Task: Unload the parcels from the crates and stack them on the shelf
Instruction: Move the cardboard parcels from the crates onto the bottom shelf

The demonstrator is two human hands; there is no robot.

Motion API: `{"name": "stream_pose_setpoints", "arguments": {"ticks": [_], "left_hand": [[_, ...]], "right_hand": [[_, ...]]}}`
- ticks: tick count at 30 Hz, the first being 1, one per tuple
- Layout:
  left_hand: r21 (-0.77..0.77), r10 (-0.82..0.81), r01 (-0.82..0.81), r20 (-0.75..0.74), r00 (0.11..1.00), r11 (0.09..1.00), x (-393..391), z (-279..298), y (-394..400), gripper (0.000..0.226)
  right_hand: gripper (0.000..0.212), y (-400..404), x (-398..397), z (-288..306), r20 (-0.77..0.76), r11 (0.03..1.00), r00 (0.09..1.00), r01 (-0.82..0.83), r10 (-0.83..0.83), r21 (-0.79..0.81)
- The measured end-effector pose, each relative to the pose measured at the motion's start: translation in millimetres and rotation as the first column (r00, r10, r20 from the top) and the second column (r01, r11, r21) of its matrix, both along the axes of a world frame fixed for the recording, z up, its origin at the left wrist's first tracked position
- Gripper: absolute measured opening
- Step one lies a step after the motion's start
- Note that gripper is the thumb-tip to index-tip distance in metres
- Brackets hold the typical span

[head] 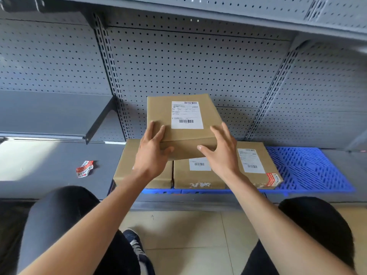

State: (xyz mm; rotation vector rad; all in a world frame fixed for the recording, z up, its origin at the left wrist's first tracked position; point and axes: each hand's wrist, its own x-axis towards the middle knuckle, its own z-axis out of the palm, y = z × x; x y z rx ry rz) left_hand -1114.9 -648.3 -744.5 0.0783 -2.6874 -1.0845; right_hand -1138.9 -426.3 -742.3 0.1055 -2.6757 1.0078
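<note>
Beige floor tiles fill the bottom of my view, with my two dark-trousered knees bent on either side and a navy sneaker between them. Past the knees, both bare forearms reach toward the top parcel, a brown cardboard box with a white shipping label on its upper face. My left hand grasps its near left corner, fingers laid on the top and thumb curled against the front side; my right hand grasps the near right corner the same way, fingers spread over the top edge and thumb on the front. Under that parcel sit three more brown boxes side by side: a left box, a middle box and a right box with a red-and-white sticker on its near corner. These three rest on a blue plastic grid mat that extends to the right of the top parcel on the grey bottom shelf. Left of the parcel, a crumpled red-and-white sticker scrap lies on that shelf. Behind the parcel rises the grey pegboard back panel, with an upper shelf overhead.
</note>
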Motion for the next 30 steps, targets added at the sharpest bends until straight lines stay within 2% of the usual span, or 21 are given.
{"name": "stream_pose_setpoints", "arguments": {"ticks": [10,16,21,27,30], "left_hand": [[-0.033,-0.174,0.176,0.049,0.984,0.984,-37.5,-23.3,124.7,0.074],[-0.044,-0.264,0.267,0.070,0.962,0.963,-55.0,-38.5,198.3,0.073],[-0.082,-0.311,0.315,0.059,0.949,0.946,-62.4,-56.6,249.0,0.074],[-0.118,-0.377,0.383,0.072,0.924,0.916,-76.6,-77.5,300.9,0.071],[-0.115,-0.411,0.418,0.084,0.908,0.901,-88.2,-87.4,319.4,0.068]], "right_hand": [[0.073,125.1,-5.7,-16.0,0.083,0.988,0.987,0.135,-0.141,0.075],[0.066,210.2,-1.7,-28.5,0.178,0.981,0.975,0.108,-0.136,0.159],[0.066,264.7,-1.0,-42.1,0.199,0.979,0.968,0.119,-0.151,0.164],[0.089,318.8,-15.8,-60.2,0.205,0.970,0.964,0.128,-0.171,0.208],[0.089,336.0,-28.4,-70.2,0.180,0.957,0.958,0.181,-0.224,0.224]]}}
